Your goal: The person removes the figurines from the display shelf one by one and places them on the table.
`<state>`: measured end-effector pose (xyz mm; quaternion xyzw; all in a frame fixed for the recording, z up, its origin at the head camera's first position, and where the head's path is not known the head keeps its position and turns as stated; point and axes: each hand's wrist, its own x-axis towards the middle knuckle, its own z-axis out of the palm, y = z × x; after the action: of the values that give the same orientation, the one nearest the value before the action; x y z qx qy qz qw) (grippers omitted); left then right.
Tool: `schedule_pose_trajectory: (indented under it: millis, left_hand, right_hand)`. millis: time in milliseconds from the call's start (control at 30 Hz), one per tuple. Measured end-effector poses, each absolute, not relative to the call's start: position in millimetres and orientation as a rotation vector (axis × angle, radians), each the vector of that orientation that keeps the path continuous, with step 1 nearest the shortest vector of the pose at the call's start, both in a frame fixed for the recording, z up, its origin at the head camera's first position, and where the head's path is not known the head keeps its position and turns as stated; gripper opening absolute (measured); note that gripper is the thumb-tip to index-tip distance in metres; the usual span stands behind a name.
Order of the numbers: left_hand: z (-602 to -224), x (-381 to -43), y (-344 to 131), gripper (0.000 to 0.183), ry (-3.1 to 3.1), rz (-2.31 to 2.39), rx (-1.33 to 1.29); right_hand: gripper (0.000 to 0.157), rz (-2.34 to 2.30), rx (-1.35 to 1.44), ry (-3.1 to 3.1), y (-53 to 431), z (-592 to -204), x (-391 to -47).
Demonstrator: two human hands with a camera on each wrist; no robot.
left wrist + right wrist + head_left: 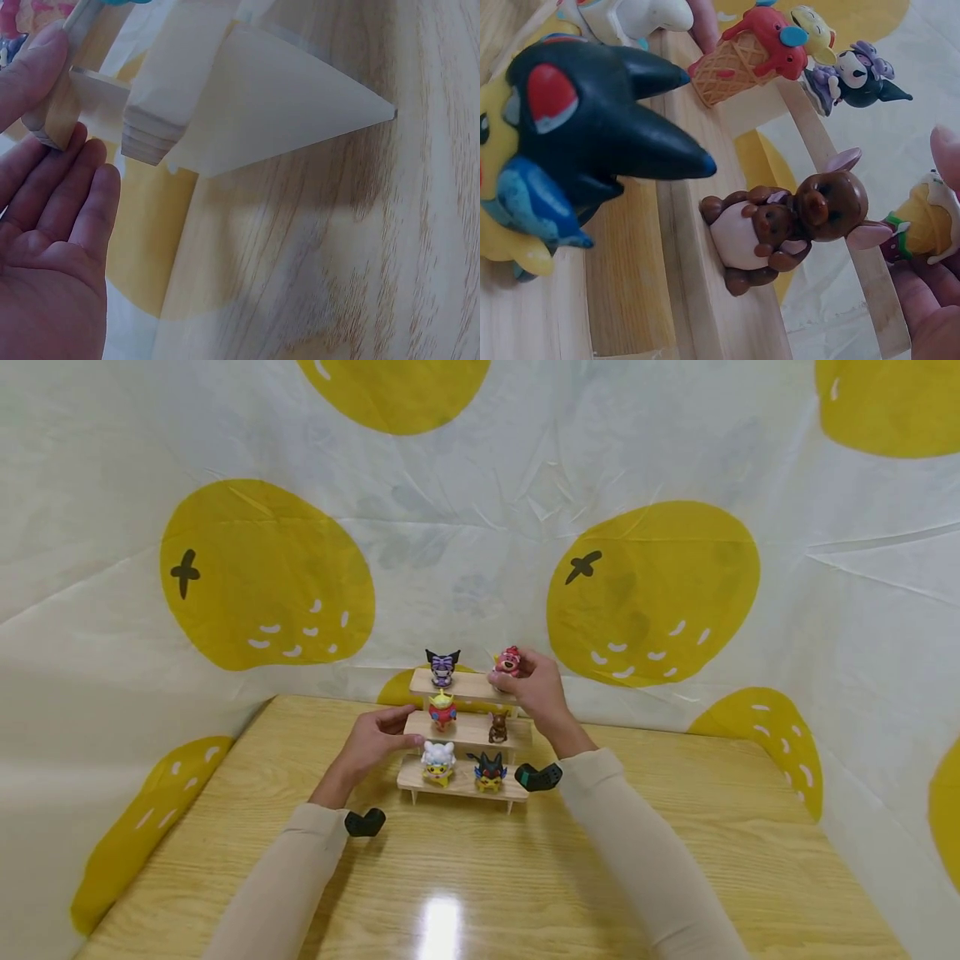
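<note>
A three-tier wooden display stand holds small figurines. My left hand pinches the left end of its middle shelf, thumb on one side and fingertips on the other. At the right end of the top shelf, my right hand holds a pink bear figurine; the right wrist view shows its waffle-cone side. Whether its base touches the shelf I cannot tell. Left of it stands a black-and-purple figurine. The middle shelf carries a red-and-green alien figurine and a brown kangaroo figurine.
On the bottom shelf stand a white-hooded yellow figurine and a black-hooded yellow figurine. The stand rests on a wood-grain table. A white cloth with yellow fruit shapes hangs close behind. Black wrist devices sit at both cuffs.
</note>
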<state>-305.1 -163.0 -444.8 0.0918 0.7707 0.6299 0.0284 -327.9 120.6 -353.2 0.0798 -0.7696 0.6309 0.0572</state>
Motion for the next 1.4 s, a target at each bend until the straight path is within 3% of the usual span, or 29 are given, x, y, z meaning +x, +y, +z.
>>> schedule_pose_trajectory:
  millis: [300,1400]
  left_hand:
    - [-446,-304,-162,0.066,2.395,1.932,0.255]
    - [-446,-304,-163,0.065,2.427,1.907,0.261]
  right_hand:
    - [0.051,1.895,0.154,-2.354,121,-352,-330]
    - [0.040,1.833,0.169,-2.395,135,-341,-329]
